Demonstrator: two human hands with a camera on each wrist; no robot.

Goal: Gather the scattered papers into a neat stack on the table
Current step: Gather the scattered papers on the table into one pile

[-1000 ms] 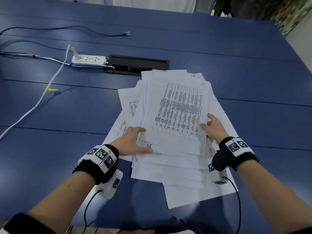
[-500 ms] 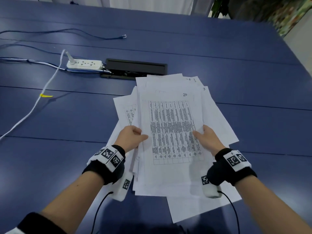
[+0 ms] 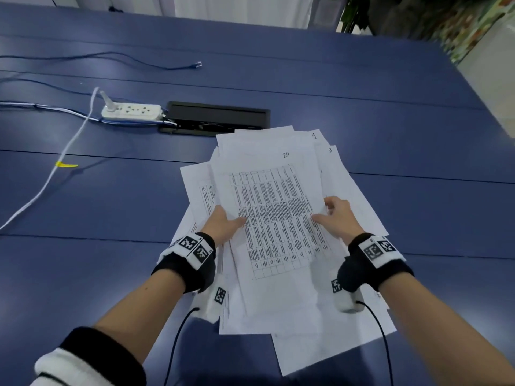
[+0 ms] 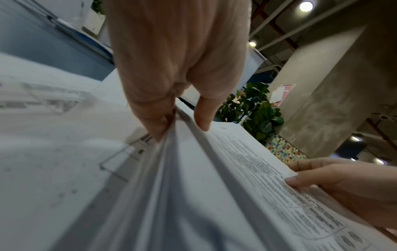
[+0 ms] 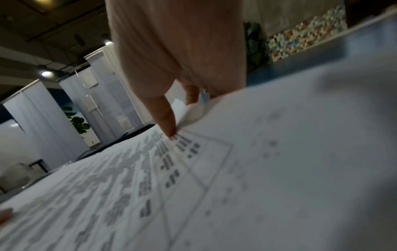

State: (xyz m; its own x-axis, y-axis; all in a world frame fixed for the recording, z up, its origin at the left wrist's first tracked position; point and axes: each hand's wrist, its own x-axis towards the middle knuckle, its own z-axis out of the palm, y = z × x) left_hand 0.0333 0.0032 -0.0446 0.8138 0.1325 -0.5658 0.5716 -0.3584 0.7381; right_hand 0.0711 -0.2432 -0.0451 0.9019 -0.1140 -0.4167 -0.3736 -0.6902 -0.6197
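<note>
Papers are lying in a loose, fanned pile on the blue tabletop, near the middle, with the top sheets lifted between both hands. Going left to right: a white cable is trailing across the far left, running up to a power strip, which is sitting just left of a black hatch. The left hand is pinching the left edge of the raised sheets, thumb on top, its grip closed on them. The right hand is pinching the right edge likewise, thumb on the printed table. More sheets are lying spread beneath, sticking out near and right.
</note>
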